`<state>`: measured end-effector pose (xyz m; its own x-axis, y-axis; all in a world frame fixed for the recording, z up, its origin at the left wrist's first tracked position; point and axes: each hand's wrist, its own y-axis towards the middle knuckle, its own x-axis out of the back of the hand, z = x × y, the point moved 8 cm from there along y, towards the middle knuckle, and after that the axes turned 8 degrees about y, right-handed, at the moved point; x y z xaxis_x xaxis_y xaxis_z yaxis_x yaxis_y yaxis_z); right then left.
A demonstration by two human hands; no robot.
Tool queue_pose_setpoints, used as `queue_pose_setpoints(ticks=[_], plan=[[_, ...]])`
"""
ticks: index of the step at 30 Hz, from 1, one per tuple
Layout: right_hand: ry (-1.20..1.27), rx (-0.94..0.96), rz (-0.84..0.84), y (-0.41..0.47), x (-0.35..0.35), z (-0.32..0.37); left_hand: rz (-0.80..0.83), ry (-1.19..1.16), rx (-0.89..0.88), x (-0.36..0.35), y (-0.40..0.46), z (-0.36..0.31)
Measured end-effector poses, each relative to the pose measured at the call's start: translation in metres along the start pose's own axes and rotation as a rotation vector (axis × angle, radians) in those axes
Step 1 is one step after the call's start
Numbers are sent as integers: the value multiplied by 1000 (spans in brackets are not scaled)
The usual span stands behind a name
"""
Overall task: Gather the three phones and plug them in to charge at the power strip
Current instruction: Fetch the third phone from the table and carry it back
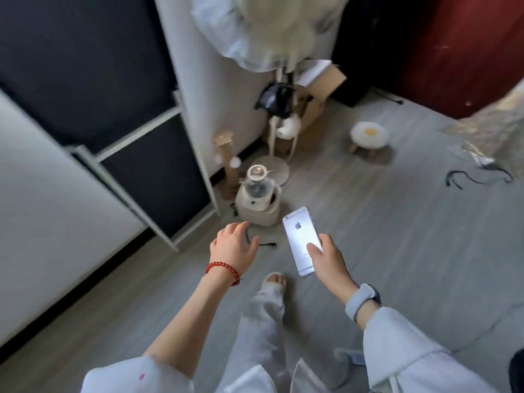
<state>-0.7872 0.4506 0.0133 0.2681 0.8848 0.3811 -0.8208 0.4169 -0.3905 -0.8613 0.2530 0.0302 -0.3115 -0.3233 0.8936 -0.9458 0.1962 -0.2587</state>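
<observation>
Gathering step: right hand (326,259) grips 1 silver phone (302,239), back up, above floor (397,251). Left hand (234,246) released, fingers spread, empty. Other 2 phones, power strip unseen; next: locate them.

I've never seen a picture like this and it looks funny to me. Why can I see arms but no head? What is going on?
The camera sits on the person's head and looks down, so you see what they see: their own arms, one leg and a foot in a sandal. No robot here, just two bare hands. The right hand holds a silver phone, back side up. The left hand, with a red bracelet, is open and holds nothing; it reaches down toward a black cable end on the grey floor. Also on the floor: a kettle on its base, a little round stool and a cardboard box. The picture is a bit blurry.
</observation>
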Motion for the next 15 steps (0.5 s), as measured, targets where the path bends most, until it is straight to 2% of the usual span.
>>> queue_pose_setpoints(ticks=[7, 12, 15], plan=[[32, -117, -164, 142, 104, 16, 110, 75, -181, -13, 171, -138], [138, -172, -292, 215, 197, 28, 163, 123, -360, -30, 266, -272], [210, -239, -427, 241, 267, 7, 236, 154, -496, -62, 296, -369]])
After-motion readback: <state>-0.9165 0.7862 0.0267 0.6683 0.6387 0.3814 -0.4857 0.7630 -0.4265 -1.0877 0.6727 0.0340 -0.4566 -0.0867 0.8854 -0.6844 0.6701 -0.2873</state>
